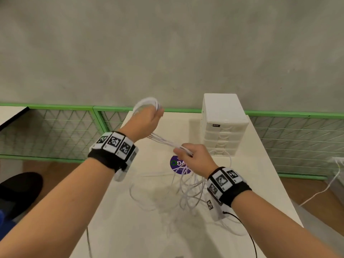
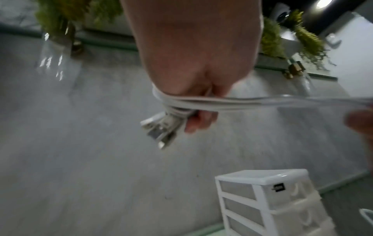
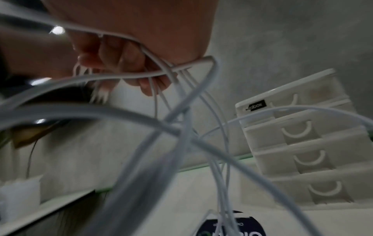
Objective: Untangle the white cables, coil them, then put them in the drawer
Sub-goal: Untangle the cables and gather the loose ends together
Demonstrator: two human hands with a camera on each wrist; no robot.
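Note:
Several white cables [image 1: 188, 185] hang in loose loops over the white table [image 1: 130, 229]. My left hand [image 1: 149, 116] is raised at the table's far edge and grips a coil of the white cables [image 1: 148, 102] wound round it; their plug ends [image 2: 159, 131] stick out below its fingers [image 2: 198, 120]. A taut bundle of cables [image 1: 165, 141] runs from it down to my right hand [image 1: 188, 152], which pinches the strands [image 3: 161, 75] over the purple sticker [image 1: 177, 164]. The white drawer unit [image 1: 224, 125] stands to the right, all drawers closed.
A green-framed mesh fence [image 1: 61, 125] runs behind the table, in front of a grey wall. A thin black lead [image 1: 247, 231] trails from my right wrist device. Another white cable [image 1: 323, 190] lies on the floor at right. A dark shoe [image 1: 20, 189] shows at left.

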